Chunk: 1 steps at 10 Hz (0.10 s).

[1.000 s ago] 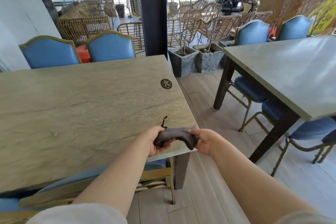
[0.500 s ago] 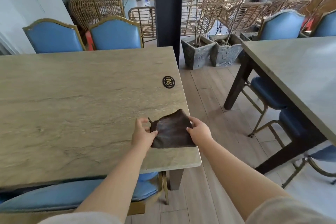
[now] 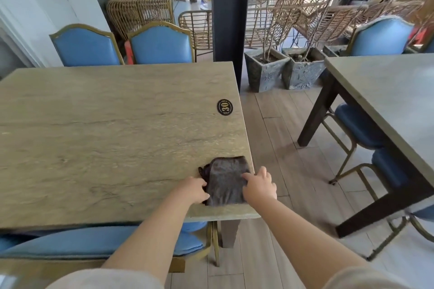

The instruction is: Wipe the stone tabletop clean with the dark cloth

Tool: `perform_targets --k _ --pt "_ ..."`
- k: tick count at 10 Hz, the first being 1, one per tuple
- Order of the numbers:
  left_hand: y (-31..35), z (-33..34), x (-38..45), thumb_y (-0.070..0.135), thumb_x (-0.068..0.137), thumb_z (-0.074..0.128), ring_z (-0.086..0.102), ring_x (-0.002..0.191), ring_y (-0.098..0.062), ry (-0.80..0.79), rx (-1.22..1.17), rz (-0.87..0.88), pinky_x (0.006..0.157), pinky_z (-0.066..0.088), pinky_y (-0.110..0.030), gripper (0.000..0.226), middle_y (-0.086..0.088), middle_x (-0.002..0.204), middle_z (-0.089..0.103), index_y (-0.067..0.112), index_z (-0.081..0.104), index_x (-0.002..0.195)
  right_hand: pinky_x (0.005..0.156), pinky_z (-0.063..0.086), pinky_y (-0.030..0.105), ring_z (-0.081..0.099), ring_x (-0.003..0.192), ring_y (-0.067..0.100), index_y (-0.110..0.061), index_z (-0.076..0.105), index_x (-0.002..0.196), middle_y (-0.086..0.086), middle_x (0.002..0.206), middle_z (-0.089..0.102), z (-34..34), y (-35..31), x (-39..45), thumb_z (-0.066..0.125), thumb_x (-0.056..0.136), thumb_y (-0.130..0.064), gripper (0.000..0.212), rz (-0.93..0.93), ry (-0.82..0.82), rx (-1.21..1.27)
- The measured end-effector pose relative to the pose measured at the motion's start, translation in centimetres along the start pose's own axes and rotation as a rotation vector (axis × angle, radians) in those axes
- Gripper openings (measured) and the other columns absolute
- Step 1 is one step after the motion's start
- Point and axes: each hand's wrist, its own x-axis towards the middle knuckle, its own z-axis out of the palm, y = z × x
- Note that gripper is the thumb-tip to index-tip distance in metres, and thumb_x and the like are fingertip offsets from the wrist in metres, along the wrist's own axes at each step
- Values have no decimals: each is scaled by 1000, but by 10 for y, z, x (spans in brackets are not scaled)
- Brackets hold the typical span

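- Since before, cloth [image 3: 226,179] has dropped flat onto table [image 3: 105,138], at its near right corner.
- Its long axis runs near to far.
- Left hand [image 3: 193,189] and right hand [image 3: 259,185] pinch its side edges, fingers closed on fabric.

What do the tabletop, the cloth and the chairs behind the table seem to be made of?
Stone tabletop: looks like matte stone or a stone-look slab, beige-green with dark veins. Dark cloth: soft woven fabric, possibly microfibre, folded and creased, held by the left hand and right hand. Blue chairs: smooth, slightly shiny padding, probably leather or vinyl, in gold-coloured frames; metal or painted wood, unclear.
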Motion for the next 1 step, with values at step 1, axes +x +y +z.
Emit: perform_targets --k 1 --pt "1 -14 -16 32 96 54 51 125 -24 23 -14 21 101 42 -32 44 -7 141 52 15 52 137 99 36 38 37 118 23 -37 58 123 3 124 38 -6 -3 -15 44 94 -24 34 -41 55 96"
